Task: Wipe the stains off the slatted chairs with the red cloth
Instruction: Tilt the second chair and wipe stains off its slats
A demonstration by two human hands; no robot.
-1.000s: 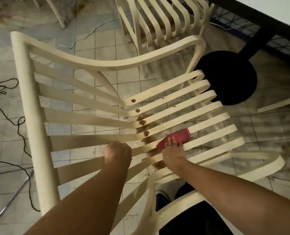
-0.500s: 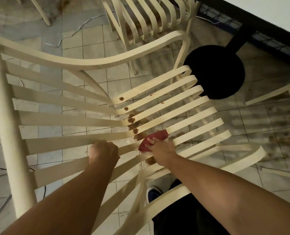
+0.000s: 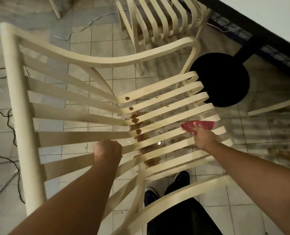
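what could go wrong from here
1. The cloth, under the right hand, sits well away from the brown stains at the slats' bend; they could get missed.
2. The floor spill lies near the shoes; slipping seems possible.
3. The left hand grips one slat, which might flex.

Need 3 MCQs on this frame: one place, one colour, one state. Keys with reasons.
1. Where is the red cloth?
A) floor
B) on the seat slats, under the right hand
C) tabletop

2. Colour of the stains at the slats' bend?
A) brown
B) blue
C) green

3. The left hand is:
A) flat on the floor
B) holding the cloth
C) in a grip on a back slat

Key: 1B, fingers press it there; 2A, brown blobs on cream slats; 3C, fist curled round the slat.
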